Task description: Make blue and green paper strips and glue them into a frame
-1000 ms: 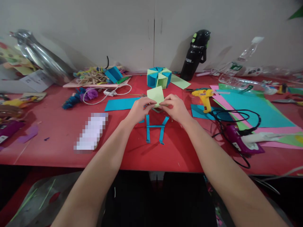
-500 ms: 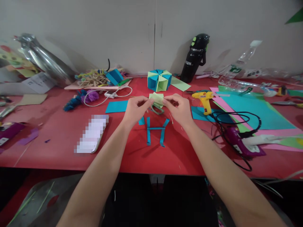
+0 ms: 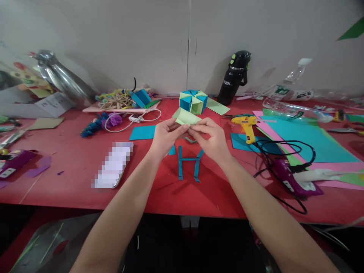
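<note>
Between my two hands is a pale green piece of paper [image 3: 186, 116], curved over along its length. The fingers of my left hand [image 3: 166, 137] pinch its near edge, and those of my right hand [image 3: 210, 137] pinch it close beside them. Scissors [image 3: 191, 140] lie under the hands, mostly hidden. Nearer me on the table is an H-shaped frame of blue paper strips [image 3: 189, 159]. Just beyond the paper stands a blue and green folded-paper wheel [image 3: 193, 101], with a flat pale green sheet [image 3: 218, 106] beside it.
Blue paper [image 3: 141, 132] and a phone [image 3: 115, 165] lie to the left. On the right are a yellow glue gun [image 3: 245, 127], a purple glue gun [image 3: 295, 178] with a looped black cable, and stacked coloured sheets [image 3: 309, 140]. A black bottle [image 3: 233, 77] stands at the back.
The green paper has turned from upright and folded to a wider, curved shape lying across my fingers. My hands have drawn closer together, and the view has tilted up slightly.
</note>
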`<state>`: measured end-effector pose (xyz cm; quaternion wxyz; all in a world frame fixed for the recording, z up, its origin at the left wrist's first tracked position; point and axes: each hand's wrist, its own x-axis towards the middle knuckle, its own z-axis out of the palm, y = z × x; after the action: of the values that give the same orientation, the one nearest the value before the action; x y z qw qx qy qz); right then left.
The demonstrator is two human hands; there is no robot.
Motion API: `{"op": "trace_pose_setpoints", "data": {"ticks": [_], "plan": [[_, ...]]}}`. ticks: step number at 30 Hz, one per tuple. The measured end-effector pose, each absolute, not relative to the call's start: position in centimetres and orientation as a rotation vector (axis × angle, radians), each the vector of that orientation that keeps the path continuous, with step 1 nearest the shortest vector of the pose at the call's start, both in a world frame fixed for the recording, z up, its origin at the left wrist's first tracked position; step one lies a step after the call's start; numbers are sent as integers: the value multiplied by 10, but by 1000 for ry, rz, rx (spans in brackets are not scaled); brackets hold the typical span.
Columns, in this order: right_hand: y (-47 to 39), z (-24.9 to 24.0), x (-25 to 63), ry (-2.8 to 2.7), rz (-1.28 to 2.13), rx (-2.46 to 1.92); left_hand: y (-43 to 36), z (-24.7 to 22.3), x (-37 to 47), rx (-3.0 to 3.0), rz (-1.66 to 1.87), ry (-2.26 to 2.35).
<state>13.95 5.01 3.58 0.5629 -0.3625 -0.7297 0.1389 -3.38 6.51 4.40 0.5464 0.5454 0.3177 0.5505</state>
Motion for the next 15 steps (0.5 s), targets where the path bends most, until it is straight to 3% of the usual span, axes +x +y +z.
{"op": "trace_pose_setpoints", "data": {"ticks": [8,15], "plan": [[46,40,138,-1763,171,-806,63,45,-31,1303,1368,773],[42,45,136,-1752,287,-834,62,43,-31,1324,1354,733]]}}
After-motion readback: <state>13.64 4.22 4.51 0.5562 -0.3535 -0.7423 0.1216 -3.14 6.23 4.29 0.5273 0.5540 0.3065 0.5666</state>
